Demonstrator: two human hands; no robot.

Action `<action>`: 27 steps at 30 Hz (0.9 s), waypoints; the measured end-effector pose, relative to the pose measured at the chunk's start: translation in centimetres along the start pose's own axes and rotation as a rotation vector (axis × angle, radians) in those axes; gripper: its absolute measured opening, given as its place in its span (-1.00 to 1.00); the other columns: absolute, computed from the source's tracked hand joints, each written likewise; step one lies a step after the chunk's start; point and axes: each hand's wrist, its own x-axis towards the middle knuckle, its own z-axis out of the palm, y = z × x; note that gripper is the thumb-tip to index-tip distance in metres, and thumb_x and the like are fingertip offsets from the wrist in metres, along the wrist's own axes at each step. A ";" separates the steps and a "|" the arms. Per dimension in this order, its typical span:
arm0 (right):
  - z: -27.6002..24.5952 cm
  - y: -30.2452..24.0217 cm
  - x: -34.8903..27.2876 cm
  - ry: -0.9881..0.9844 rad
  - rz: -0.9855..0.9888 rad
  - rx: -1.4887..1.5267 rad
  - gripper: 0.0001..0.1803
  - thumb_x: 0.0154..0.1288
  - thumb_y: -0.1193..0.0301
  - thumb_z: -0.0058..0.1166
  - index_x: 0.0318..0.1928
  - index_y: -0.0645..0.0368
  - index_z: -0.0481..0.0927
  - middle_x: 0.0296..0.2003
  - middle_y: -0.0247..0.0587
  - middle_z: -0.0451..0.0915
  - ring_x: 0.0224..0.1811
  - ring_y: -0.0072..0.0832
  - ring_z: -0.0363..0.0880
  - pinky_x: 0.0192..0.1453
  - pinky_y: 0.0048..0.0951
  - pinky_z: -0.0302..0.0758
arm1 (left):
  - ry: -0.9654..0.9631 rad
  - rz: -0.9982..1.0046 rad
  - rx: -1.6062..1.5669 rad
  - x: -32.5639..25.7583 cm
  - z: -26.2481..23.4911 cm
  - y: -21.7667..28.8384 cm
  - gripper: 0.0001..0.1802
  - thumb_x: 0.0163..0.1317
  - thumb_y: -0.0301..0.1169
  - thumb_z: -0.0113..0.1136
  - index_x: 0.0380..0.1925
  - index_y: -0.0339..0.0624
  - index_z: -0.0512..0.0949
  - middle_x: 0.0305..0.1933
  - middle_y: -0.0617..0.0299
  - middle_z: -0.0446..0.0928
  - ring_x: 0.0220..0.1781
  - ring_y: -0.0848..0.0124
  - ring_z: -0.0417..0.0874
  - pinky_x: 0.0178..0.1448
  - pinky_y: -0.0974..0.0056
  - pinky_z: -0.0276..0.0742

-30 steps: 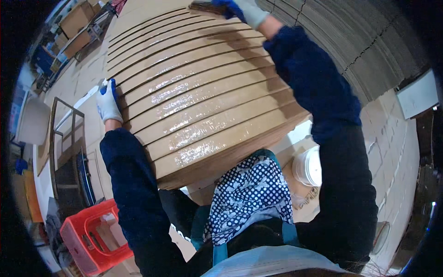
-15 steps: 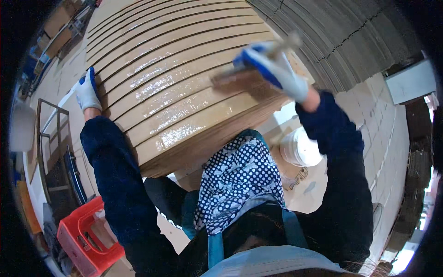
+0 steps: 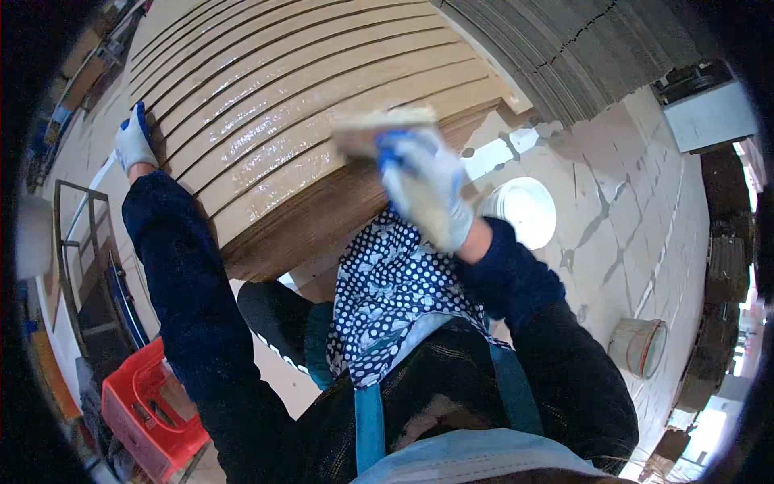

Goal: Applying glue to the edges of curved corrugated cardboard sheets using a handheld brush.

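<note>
A stack of tan cardboard sheets (image 3: 282,133), stepped back in narrow overlapping strips, fills the upper middle. Wet, shiny streaks cover the strips. At the stack's left edge rests my left hand (image 3: 135,141), in a white glove with blue fingertips, its fingers stretched along the side. My right hand (image 3: 423,173), gloved the same way, is closed around a wide flat brush (image 3: 383,125). Motion blurs both brush and hand over the near right edge of the stack; whether the bristles touch the card cannot be made out.
A white bucket (image 3: 524,211) stands on the floor right of the stack, and a second tub (image 3: 638,347) farther right. Grey stacked sheets (image 3: 556,48) rise at the upper right. A red plastic stool (image 3: 153,411) and a metal frame (image 3: 76,266) are at left.
My right hand has swept the brush left and toward me, from the right part of the strips. My left hand stays at the stack's edge. The view has shifted slightly.
</note>
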 end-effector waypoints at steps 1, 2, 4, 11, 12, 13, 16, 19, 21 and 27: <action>0.2 -1.6 -1.2 -0.090 0.041 0.089 -0.75 -0.11 0.40 0.16 -0.30 0.08 0.56 -0.43 -0.21 0.50 -0.44 -0.28 0.52 -0.42 -0.34 0.49 | -0.012 -0.107 -0.049 0.0 0.0 0.3 -0.57 0.06 -0.01 0.16 -0.48 -0.22 0.59 -0.51 0.23 0.56 -0.54 0.44 0.54 -0.45 0.33 0.45; 0.1 -2.8 -1.9 -0.108 -0.031 0.226 -0.74 -0.12 0.38 0.17 -0.30 0.06 0.56 -0.42 -0.23 0.50 -0.43 -0.29 0.53 -0.41 -0.34 0.50 | -0.023 -0.240 -0.111 -0.2 0.0 0.6 -0.57 0.06 -0.01 0.16 -0.46 -0.22 0.59 -0.49 0.23 0.56 -0.53 0.43 0.54 -0.44 0.33 0.45; -0.7 -4.1 -2.2 -0.156 -0.023 0.253 -0.75 -0.10 0.44 0.15 -0.30 0.09 0.56 -0.39 -0.20 0.51 -0.39 -0.28 0.53 -0.37 -0.34 0.50 | -0.020 -0.213 -0.118 -0.4 0.1 1.0 -0.57 0.06 -0.01 0.16 -0.46 -0.22 0.59 -0.49 0.22 0.57 -0.53 0.43 0.54 -0.43 0.33 0.45; 1.4 1.0 3.9 0.022 -0.006 0.060 -0.73 -0.11 0.36 0.15 -0.29 0.06 0.56 -0.35 -0.20 0.52 -0.37 -0.30 0.55 -0.37 -0.36 0.51 | -0.032 -0.303 -0.179 -0.1 0.2 0.5 -0.51 0.09 -0.01 0.13 -0.46 -0.33 0.57 -0.50 0.16 0.54 -0.47 0.43 0.52 -0.37 0.31 0.39; 2.3 0.9 3.8 -0.004 -0.014 0.000 -0.73 -0.11 0.36 0.16 -0.29 0.06 0.56 -0.36 -0.20 0.52 -0.37 -0.31 0.55 -0.37 -0.37 0.51 | -0.011 -0.253 -0.068 0.1 0.2 0.3 -0.49 0.06 0.05 0.11 -0.47 -0.28 0.58 -0.46 0.11 0.56 -0.41 0.35 0.54 -0.30 0.26 0.41; 2.8 0.3 3.0 -0.028 -0.020 -0.063 -0.73 -0.12 0.36 0.16 -0.30 0.06 0.56 -0.37 -0.21 0.52 -0.38 -0.32 0.55 -0.37 -0.37 0.51 | 0.008 -0.202 0.043 0.3 0.2 0.2 -0.46 0.03 0.10 0.09 -0.47 -0.22 0.60 -0.41 0.06 0.58 -0.35 0.26 0.57 -0.24 0.22 0.42; 3.5 -3.9 -0.2 -0.136 -0.063 0.016 -0.74 -0.13 0.35 0.18 -0.32 0.05 0.56 -0.43 -0.23 0.52 -0.39 -0.36 0.55 -0.37 -0.39 0.51 | 0.048 -0.146 0.185 0.5 0.4 -0.1 -0.45 0.01 0.13 0.09 -0.49 -0.21 0.61 -0.41 0.05 0.58 -0.35 0.25 0.57 -0.24 0.20 0.42; 1.9 -6.6 -0.5 -0.284 -0.156 0.245 -0.76 -0.14 0.35 0.19 -0.35 0.06 0.56 -0.44 -0.21 0.54 -0.39 -0.37 0.55 -0.37 -0.39 0.51 | 0.097 -0.107 0.243 0.2 0.5 0.2 -0.45 0.04 0.08 0.11 -0.52 -0.30 0.57 -0.53 0.13 0.54 -0.49 0.39 0.50 -0.36 0.25 0.37; 1.2 -6.3 1.5 -0.254 -0.146 0.312 -0.76 -0.13 0.35 0.19 -0.35 0.07 0.56 -0.46 -0.20 0.52 -0.40 -0.34 0.55 -0.39 -0.37 0.50 | 0.069 -0.135 0.167 -0.1 0.5 0.6 -0.43 0.02 0.12 0.09 -0.51 -0.27 0.58 -0.53 0.10 0.55 -0.48 0.34 0.51 -0.35 0.23 0.37; 4.2 -2.9 6.5 -0.187 -0.170 0.203 -0.79 -0.06 0.35 0.18 -0.34 0.09 0.57 -0.50 -0.14 0.49 -0.44 -0.27 0.51 -0.40 -0.32 0.47 | 0.038 -0.204 0.106 -1.6 -0.2 2.2 -0.40 -0.01 0.17 0.06 -0.49 -0.23 0.60 -0.37 -0.11 0.57 -0.24 0.01 0.57 -0.16 0.08 0.40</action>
